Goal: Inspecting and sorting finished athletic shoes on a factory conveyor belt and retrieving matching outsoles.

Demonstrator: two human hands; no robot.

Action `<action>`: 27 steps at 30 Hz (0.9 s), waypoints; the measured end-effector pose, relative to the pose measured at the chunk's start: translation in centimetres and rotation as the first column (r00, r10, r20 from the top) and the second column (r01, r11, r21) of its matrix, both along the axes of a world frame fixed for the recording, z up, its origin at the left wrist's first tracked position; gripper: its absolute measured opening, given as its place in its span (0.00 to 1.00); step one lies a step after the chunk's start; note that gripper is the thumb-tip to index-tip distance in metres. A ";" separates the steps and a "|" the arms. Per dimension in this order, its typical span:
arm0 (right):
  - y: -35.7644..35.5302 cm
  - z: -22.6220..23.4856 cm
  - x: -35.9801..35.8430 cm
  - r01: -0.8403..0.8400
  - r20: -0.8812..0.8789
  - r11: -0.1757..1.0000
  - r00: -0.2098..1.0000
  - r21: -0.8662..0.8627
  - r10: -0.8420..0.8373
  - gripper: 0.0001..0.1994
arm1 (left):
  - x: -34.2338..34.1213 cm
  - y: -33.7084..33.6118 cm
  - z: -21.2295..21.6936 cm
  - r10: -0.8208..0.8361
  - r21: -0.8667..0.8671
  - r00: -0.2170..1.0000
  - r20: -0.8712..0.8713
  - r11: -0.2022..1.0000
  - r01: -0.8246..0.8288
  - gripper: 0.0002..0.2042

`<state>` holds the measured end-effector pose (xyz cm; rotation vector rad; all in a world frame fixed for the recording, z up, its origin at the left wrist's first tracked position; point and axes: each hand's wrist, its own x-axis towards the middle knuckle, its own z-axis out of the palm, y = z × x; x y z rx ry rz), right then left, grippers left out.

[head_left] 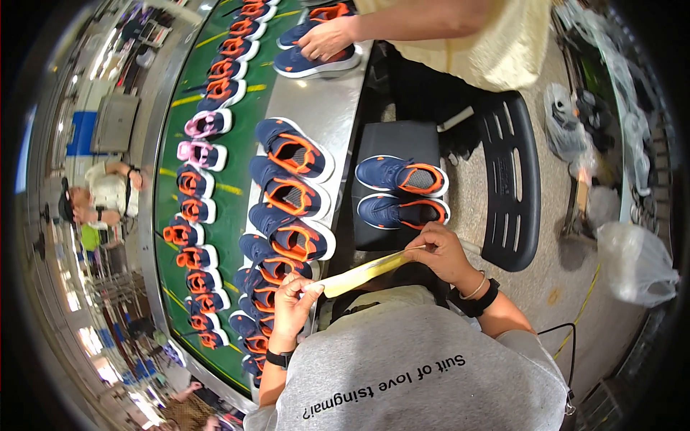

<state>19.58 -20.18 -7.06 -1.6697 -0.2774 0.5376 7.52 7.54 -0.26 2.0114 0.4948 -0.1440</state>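
A long, thin yellow strip (pixel 363 276) spans the space between my two hands, in front of my grey shirt. Its left end is broader and rounded, and the fingers of my left hand (pixel 293 303) pinch it there. My right hand (pixel 443 254) grips the narrower tip between thumb and fingers, slightly higher in view. Just beyond my right hand, a pair of navy shoes with orange linings (pixel 399 176) rests on a black box-like surface (pixel 401 140). Close to my left hand runs a row of similar shoes (pixel 296 239) along the metal bench edge.
Shoes stand in a long line on the green conveyor (pixel 237 147), two of them with pink linings (pixel 203 154). A co-worker's hand (pixel 328 39) touches a navy shoe at the far end. A black chair (pixel 512 179) stands right; plastic bags (pixel 636 262) lie beyond it.
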 end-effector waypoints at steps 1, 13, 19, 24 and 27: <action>0.3 -0.1 0.2 -0.011 0.064 1.000 0.998 -0.012 0.012 0.06 | -0.4 0.2 -0.1 -0.007 -0.010 1.000 -0.008 1.000 0.007 0.04; 8.0 2.9 2.2 -0.297 0.544 0.878 0.696 -0.375 0.468 0.10 | -5.6 -0.4 -2.2 0.334 -0.191 0.942 0.006 0.925 -0.327 0.05; 15.3 5.7 -0.6 -0.668 0.569 0.729 0.544 -0.152 0.617 0.09 | -7.4 -0.6 -3.2 0.361 -0.204 0.932 0.022 0.914 -0.349 0.04; 18.2 4.1 -3.3 -0.822 0.446 0.522 0.388 -0.228 0.806 0.06 | -9.5 -1.0 -2.2 0.483 -0.439 0.875 0.001 0.787 -0.434 0.04; 19.0 4.1 -4.6 -0.856 0.390 0.466 0.359 -0.226 0.848 0.04 | -11.6 -1.3 -2.2 0.516 -0.426 0.856 -0.026 0.769 -0.476 0.08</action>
